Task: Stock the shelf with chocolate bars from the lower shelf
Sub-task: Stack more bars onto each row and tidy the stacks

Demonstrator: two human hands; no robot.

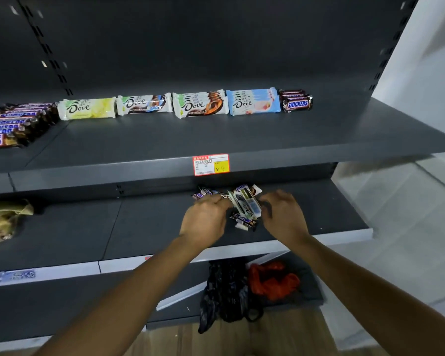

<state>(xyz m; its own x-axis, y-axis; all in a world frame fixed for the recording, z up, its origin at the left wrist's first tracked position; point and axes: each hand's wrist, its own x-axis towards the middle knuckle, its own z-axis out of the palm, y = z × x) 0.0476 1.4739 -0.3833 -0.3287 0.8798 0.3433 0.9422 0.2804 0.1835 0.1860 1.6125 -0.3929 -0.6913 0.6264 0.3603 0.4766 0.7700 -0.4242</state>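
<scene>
Snickers stack [297, 102] & Dove bars [201, 105] line upper shelf [216, 140]; price tag [211, 164] reads ¥4. Lower shelf [139, 227]: loose bar pile [244, 206], Dove wrapper visible, L hand [206, 218] + R hand [283, 217] both curled round it

Forearms extended from 7 and 4 o'clock; the left hand [206, 219] and right hand [283, 214], fingers curled, gripped chocolate bars [246, 205] between them.
</scene>
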